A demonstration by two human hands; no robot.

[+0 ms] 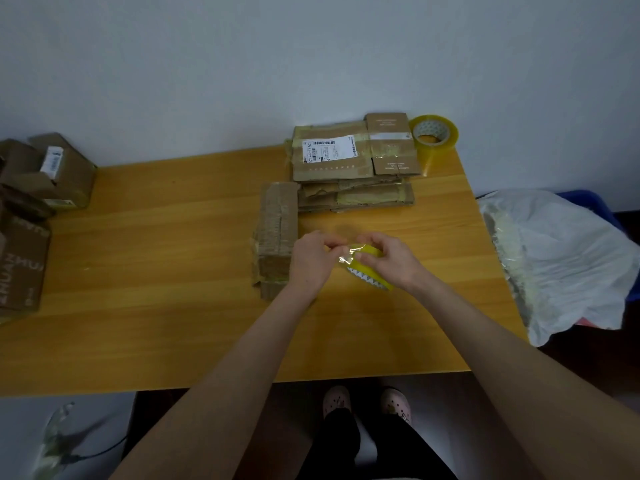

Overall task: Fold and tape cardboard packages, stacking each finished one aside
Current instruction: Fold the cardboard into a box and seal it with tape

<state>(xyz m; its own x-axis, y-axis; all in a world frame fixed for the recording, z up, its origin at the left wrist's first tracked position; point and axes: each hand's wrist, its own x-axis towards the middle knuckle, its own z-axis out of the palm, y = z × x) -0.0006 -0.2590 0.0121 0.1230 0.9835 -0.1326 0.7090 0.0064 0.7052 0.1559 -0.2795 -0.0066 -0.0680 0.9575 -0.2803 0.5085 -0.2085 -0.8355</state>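
Observation:
My right hand (393, 259) grips a yellow tape roll (369, 271) over the middle of the wooden table (156, 254). My left hand (311, 258) pinches the clear loose end of the tape (346, 255) at the roll's top. A folded cardboard package (275, 233) lies just left of my left hand, partly hidden by it. A stack of flattened, taped packages (353, 161) lies at the back of the table, the top one bearing a white shipping label.
A second, larger tape roll (434, 136) stands at the back right corner. Several brown boxes (45, 174) crowd the table's left edge. A white plastic bag (561, 258) over a blue bin sits right of the table. My feet show below the front edge.

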